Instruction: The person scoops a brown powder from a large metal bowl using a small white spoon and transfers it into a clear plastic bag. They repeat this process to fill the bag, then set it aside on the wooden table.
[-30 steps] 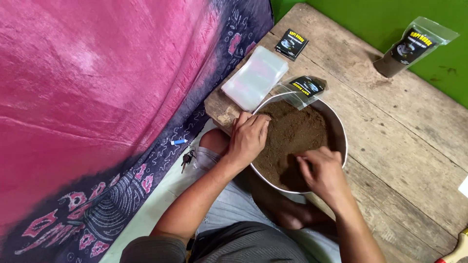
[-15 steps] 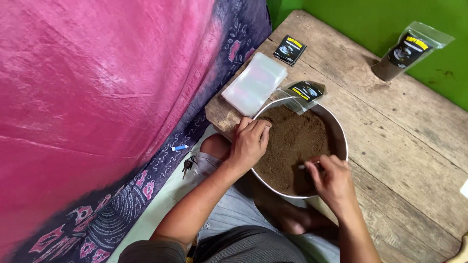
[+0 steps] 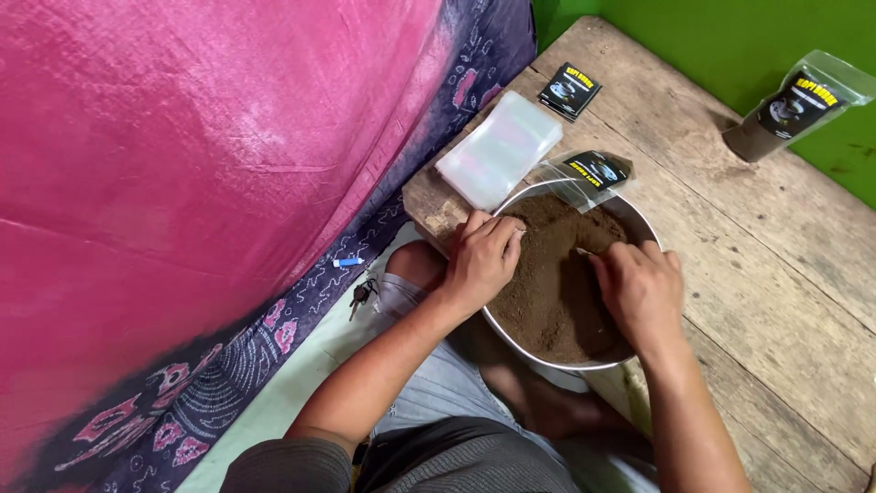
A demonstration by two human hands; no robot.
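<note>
1. Two hands are working in one metal bowl (image 3: 547,361) of brown ground powder (image 3: 547,283), which is sitting at the near edge of the wooden table (image 3: 757,274), right above your knees.
2. Your left hand (image 3: 482,260) is resting on the bowl's left rim, fingers curled loosely, and a clear plastic pouch with a black label (image 3: 589,173) is lying over the far rim just beyond it. I can't tell if you're actually pinching the pouch's edge or only steadying the bowl.
3. Your right hand (image 3: 639,292) is digging into the powder, fingers bent around what looks like a small scoop, mostly hidden, so I'm not swearing to it.
4. My take: you're better off keeping the pouch mouth low and over the bowl so spills are falling back in, and taking small level scoops.
5. Nearby you're keeping a stack of empty clear bags (image 3: 497,151), a loose black label (image 3: 570,89), and one filled pouch (image 3: 794,108) standing at the far right by the green wall.
</note>
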